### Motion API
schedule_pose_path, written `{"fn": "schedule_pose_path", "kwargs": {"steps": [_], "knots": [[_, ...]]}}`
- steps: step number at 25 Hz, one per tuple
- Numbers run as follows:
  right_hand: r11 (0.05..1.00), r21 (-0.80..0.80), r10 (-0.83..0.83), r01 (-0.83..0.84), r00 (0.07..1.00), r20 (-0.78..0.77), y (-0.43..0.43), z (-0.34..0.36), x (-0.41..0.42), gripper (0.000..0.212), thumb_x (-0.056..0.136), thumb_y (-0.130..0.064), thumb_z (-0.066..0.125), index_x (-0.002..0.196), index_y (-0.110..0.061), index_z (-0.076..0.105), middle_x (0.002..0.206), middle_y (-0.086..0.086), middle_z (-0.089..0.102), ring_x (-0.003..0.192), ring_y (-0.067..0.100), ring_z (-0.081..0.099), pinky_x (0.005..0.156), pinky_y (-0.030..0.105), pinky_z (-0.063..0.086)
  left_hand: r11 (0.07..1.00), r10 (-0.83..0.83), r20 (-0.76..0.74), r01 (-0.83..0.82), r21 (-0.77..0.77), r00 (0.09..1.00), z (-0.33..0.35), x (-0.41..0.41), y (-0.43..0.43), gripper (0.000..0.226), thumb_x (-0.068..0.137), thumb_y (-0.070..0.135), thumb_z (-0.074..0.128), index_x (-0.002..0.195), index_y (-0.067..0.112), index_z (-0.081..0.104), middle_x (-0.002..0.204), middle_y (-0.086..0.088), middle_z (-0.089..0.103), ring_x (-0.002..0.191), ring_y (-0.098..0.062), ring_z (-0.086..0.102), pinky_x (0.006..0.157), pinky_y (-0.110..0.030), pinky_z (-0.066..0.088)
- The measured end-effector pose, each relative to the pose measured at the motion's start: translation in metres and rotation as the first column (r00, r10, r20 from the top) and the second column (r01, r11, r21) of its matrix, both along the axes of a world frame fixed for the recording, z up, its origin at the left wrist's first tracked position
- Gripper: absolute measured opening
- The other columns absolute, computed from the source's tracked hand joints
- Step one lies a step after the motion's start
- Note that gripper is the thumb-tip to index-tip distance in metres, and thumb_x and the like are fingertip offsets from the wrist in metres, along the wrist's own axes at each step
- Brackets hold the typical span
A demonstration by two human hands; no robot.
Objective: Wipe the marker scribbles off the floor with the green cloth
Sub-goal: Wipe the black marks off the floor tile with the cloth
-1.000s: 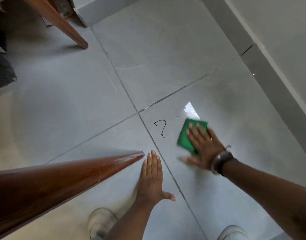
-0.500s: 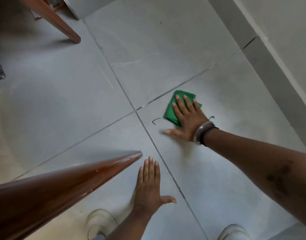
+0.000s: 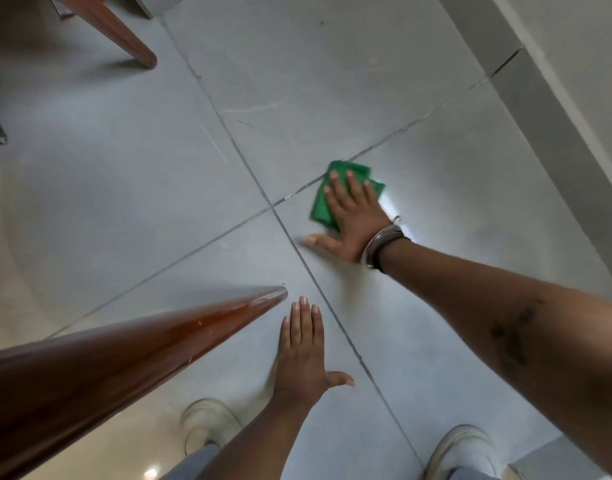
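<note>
A folded green cloth point(image 3: 321, 207) lies on the grey tiled floor point(image 3: 332, 81), just right of where the tile joints cross. My right hand point(image 3: 353, 216) presses flat on the cloth, fingers spread, thumb resting on the tile. I see no black marker line on the floor around the cloth. My left hand point(image 3: 302, 351) lies flat on the near tile, palm down, fingers together, holding nothing.
A brown wooden furniture leg point(image 3: 131, 355) slants in from the lower left, its tip beside my left fingertips. Another wooden leg point(image 3: 124, 39) stands at the upper left. A grey skirting and wall point(image 3: 546, 109) run along the right. My two white shoes point(image 3: 463, 448) show at the bottom.
My right hand slid the cloth leftward over the question-mark scribble. The mark shrank to a short arc, and now none of it shows. My left hand stayed put.
</note>
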State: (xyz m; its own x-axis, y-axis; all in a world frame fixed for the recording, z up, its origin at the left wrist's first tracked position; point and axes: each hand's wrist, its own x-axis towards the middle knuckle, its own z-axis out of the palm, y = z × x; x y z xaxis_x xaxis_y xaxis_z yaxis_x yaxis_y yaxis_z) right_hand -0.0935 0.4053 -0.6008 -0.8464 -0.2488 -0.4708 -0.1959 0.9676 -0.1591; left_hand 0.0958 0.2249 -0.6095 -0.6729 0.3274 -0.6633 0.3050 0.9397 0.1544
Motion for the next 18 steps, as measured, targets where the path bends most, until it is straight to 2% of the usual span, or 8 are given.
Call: {"fn": "schedule_pose_path", "kwargs": {"steps": [3,6,8,10,12,14,16,18], "knots": [[0.933,-0.036,0.359,-0.359,0.933,0.017,-0.007,-0.004,0.053,0.094,0.082,-0.079,0.011,0.151,-0.014,0.012,0.161,0.008,0.005,0.147,0.031,-0.001,0.118,0.053,0.0,1.0,-0.002,0.018,0.003,-0.025,1.0,-0.001,-0.001,0.0,0.143,0.049,0.097,0.038,0.148,-0.002,0.008,0.158,-0.027,0.011,0.146,-0.042,0.014,0.117,-0.054,0.016],[0.91,-0.048,0.413,-0.412,0.911,0.008,0.047,-0.004,0.112,0.092,0.083,-0.077,0.014,0.15,-0.015,0.016,0.16,0.008,0.012,0.147,0.031,0.005,0.118,0.053,0.007,1.0,-0.011,-0.01,0.011,-0.028,1.0,0.001,-0.002,0.001,0.144,0.048,0.096,0.038,0.149,-0.003,0.011,0.157,-0.028,0.005,0.147,-0.043,0.012,0.118,-0.054,0.016],[0.991,0.025,0.128,-0.129,0.992,0.009,0.072,-0.003,0.117,0.094,0.082,-0.078,0.011,0.15,-0.014,0.017,0.16,0.01,0.014,0.147,0.033,0.006,0.116,0.055,0.008,0.999,-0.021,-0.013,0.02,-0.044,1.0,0.005,-0.002,0.003,0.145,0.046,0.096,0.038,0.148,-0.005,0.013,0.156,-0.029,0.005,0.146,-0.043,0.013,0.119,-0.054,0.019],[0.947,0.075,-0.311,0.311,0.95,-0.014,0.067,-0.003,0.107,0.096,0.082,-0.078,0.015,0.15,-0.011,0.012,0.161,0.012,0.007,0.147,0.034,0.002,0.116,0.055,0.004,0.998,-0.025,-0.019,0.024,-0.057,1.0,0.007,-0.002,0.005,0.146,0.045,0.096,0.039,0.148,-0.006,0.015,0.156,-0.029,0.01,0.146,-0.042,0.015,0.119,-0.053,0.021],[0.908,0.032,-0.418,0.417,0.909,0.005,0.041,-0.004,0.104,0.1,0.08,-0.081,0.015,0.151,-0.011,0.007,0.161,0.011,0.002,0.147,0.035,-0.004,0.116,0.053,-0.004,0.997,-0.018,-0.027,0.016,-0.073,0.999,0.009,-0.002,0.006,0.146,0.045,0.096,0.039,0.148,-0.005,0.016,0.157,-0.029,0.012,0.146,-0.042,0.016,0.119,-0.053,0.02],[0.994,-0.077,-0.081,0.083,0.996,0.031,0.015,-0.005,0.119,0.098,0.08,-0.081,0.01,0.15,-0.013,0.01,0.161,0.011,0.007,0.147,0.034,-0.003,0.115,0.053,-0.007,0.998,-0.017,-0.026,0.015,-0.063,1.0,0.007,-0.001,0.005,0.146,0.047,0.095,0.04,0.149,-0.004,0.008,0.157,-0.028,0.001,0.147,-0.042,0.008,0.12,-0.052,0.014],[0.942,-0.12,0.318,-0.313,0.948,0.018,0.016,-0.008,0.123,0.092,0.082,-0.079,0.01,0.151,-0.017,0.01,0.161,0.007,0.009,0.147,0.031,-0.001,0.116,0.053,-0.007,0.998,-0.015,-0.008,0.014,-0.059,1.0,0.004,0.0,0.004,0.145,0.05,0.094,0.041,0.149,-0.003,-0.002,0.156,-0.026,-0.013,0.148,-0.041,-0.002,0.121,-0.051,0.005],[0.976,-0.066,0.206,-0.208,0.978,-0.037,0.028,-0.012,0.101,0.094,0.08,-0.08,0.005,0.151,-0.019,0.011,0.161,0.005,0.009,0.148,0.03,0.001,0.116,0.054,-0.004,0.997,-0.016,-0.034,0.014,-0.073,0.999,0.003,0.001,0.005,0.146,0.049,0.095,0.041,0.149,-0.003,-0.003,0.155,-0.026,-0.015,0.148,-0.041,-0.003,0.12,-0.051,0.003]]}}
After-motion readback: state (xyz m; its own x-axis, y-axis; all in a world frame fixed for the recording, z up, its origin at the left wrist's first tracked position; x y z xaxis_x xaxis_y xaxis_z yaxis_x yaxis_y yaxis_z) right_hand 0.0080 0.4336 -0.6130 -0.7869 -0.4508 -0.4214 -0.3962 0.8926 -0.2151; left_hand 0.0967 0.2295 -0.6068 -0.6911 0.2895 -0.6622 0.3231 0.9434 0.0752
